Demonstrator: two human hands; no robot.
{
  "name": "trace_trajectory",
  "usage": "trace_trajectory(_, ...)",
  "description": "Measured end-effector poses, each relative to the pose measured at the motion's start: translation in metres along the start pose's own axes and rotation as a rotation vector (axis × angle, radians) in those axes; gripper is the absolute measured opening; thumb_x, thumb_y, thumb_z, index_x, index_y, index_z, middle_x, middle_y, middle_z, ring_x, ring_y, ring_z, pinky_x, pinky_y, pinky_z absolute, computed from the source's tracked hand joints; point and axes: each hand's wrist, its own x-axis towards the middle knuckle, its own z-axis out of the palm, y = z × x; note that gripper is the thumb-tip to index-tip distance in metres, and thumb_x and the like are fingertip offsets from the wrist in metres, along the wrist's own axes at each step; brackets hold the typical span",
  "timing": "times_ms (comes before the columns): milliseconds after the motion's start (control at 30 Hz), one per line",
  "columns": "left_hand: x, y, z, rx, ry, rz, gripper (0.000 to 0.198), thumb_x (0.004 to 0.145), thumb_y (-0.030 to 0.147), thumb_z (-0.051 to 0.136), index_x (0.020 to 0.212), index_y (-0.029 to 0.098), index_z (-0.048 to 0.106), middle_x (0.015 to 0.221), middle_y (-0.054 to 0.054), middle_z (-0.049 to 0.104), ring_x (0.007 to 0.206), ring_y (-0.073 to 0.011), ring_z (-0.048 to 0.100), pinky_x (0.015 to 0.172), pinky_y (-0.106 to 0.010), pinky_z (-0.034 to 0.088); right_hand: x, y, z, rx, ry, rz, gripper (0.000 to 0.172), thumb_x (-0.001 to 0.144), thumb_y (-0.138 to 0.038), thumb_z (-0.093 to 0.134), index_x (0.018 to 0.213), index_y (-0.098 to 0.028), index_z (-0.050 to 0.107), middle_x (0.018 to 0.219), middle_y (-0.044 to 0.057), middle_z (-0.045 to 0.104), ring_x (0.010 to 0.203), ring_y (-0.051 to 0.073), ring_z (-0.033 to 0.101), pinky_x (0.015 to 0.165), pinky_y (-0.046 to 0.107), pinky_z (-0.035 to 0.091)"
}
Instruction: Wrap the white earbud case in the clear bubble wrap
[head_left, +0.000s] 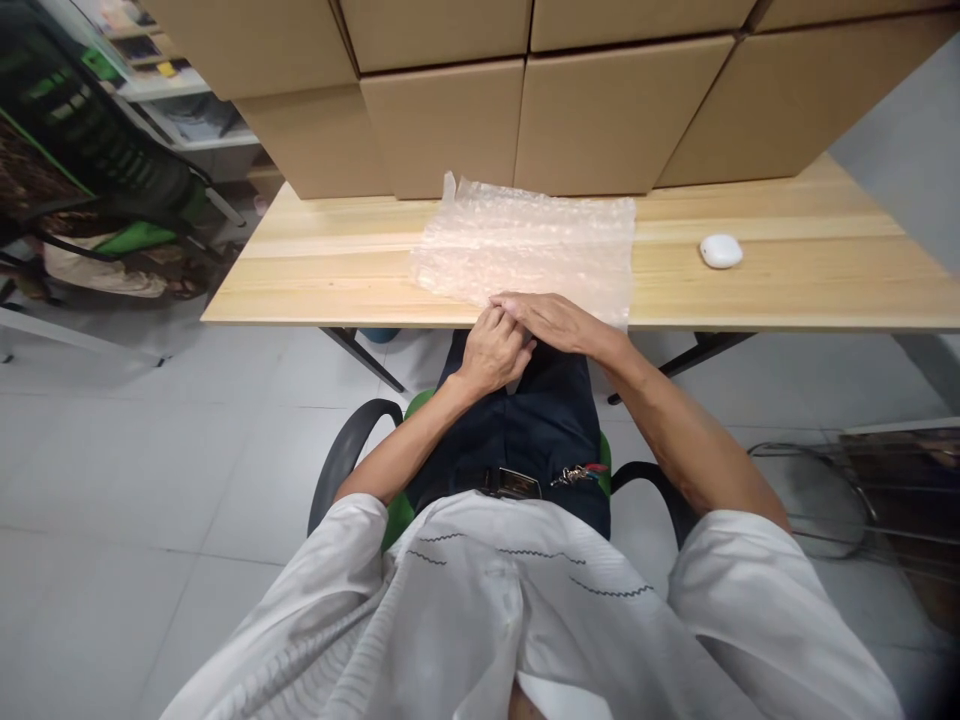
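At frame centre, the left hand (491, 350) and right hand (551, 320) met at the table (315, 270) edge — fingers curled together on the near edge of the bubble wrap (525, 245); whether they pinched it, I couldn't tell. 1 white puck (721, 251) sat right of it.

- A white short-sleeved shirt (525, 610) covers the person's torso, with thin dark wavy lines stitched across the front.
- Both forearms are bare below the sleeves.
- Dark navy trousers (536, 420) are worn beneath.
- A dark belt with a rectangular metal buckle (517, 484) sits at the waist.
- A bunch of keys (577, 474) with a red tag hangs beside it.
- The hands are bare, without gloves.
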Motion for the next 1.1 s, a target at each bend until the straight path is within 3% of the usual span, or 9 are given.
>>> trace_trajectory(200, 0.003, 0.002, -0.003, 0.01, -0.045, -0.015, 0.042, 0.121, 0.041, 0.062, 0.149, 0.016, 0.083, 0.149, -0.028, 0.084, 0.148, -0.0516, 0.078, 0.131, -0.082, 0.062, 0.005, 0.011, 0.006, -0.043, -0.008, 0.036, 0.095, 0.127, -0.091, 0.032, 0.183, -0.027, 0.074, 0.192, 0.011, 0.068, 0.185, 0.036, 0.059, 0.161, 0.061, 0.038)
trace_trajectory(333, 0.006, 0.006, -0.01, 0.068, -0.051, -0.008, 0.041, 0.121, 0.039, 0.064, 0.146, 0.013, 0.083, 0.145, -0.029, 0.083, 0.141, -0.0501, 0.078, 0.123, -0.075, 0.066, 0.015, 0.02, 0.004, -0.113, -0.043, 0.097, 0.108, 0.124, -0.094, 0.022, 0.189, -0.021, 0.068, 0.199, 0.014, 0.058, 0.192, 0.038, 0.047, 0.164, 0.065, 0.029)
trace_trajectory(467, 0.01, 0.012, -0.019, 0.108, -0.092, -0.005, 0.037, 0.12, 0.032, 0.064, 0.146, 0.012, 0.083, 0.147, -0.028, 0.083, 0.138, -0.0463, 0.076, 0.121, -0.068, 0.065, 0.022, 0.036, -0.006, -0.242, -0.11, 0.147, 0.107, 0.125, -0.086, 0.014, 0.197, -0.018, 0.056, 0.206, 0.013, 0.046, 0.197, 0.034, 0.036, 0.166, 0.061, 0.021)
trace_trajectory(633, 0.014, 0.016, -0.026, 0.111, -0.13, -0.021, 0.052, 0.12, 0.023, 0.06, 0.169, 0.01, 0.074, 0.164, -0.029, 0.079, 0.154, -0.0462, 0.071, 0.126, -0.067, 0.062, 0.023, 0.048, -0.024, -0.469, -0.128, 0.26, 0.103, 0.127, -0.079, 0.022, 0.202, -0.012, 0.042, 0.213, 0.017, 0.028, 0.201, 0.039, 0.02, 0.165, 0.063, 0.017)
trace_trajectory(800, 0.014, 0.015, -0.025, 0.099, -0.143, -0.028, 0.057, 0.119, 0.018, 0.058, 0.174, 0.012, 0.072, 0.169, -0.027, 0.077, 0.157, -0.045, 0.069, 0.127, -0.067, 0.061, 0.013, 0.048, -0.044, -0.58, -0.103, 0.426, 0.095, 0.129, -0.069, 0.023, 0.204, -0.012, 0.038, 0.214, 0.021, 0.025, 0.2, 0.048, 0.019, 0.162, 0.072, 0.02)
trace_trajectory(933, 0.016, 0.013, -0.022, 0.071, -0.1, -0.02, 0.054, 0.117, 0.018, 0.061, 0.169, 0.013, 0.075, 0.165, -0.027, 0.079, 0.151, -0.045, 0.072, 0.123, -0.065, 0.063, -0.006, 0.054, -0.062, -0.601, -0.06, 0.572, 0.093, 0.128, -0.061, 0.024, 0.204, -0.009, 0.034, 0.214, 0.024, 0.021, 0.201, 0.048, 0.018, 0.162, 0.071, 0.019)
trace_trajectory(1100, 0.01, 0.002, -0.025, -0.036, -0.049, -0.02, 0.05, 0.121, 0.037, 0.066, 0.167, 0.018, 0.074, 0.161, -0.026, 0.081, 0.146, -0.0441, 0.077, 0.125, -0.067, 0.066, -0.027, 0.053, -0.078, -0.644, 0.076, 0.616, 0.091, 0.128, -0.061, 0.029, 0.199, -0.006, 0.043, 0.211, 0.028, 0.028, 0.199, 0.052, 0.023, 0.159, 0.08, 0.024)
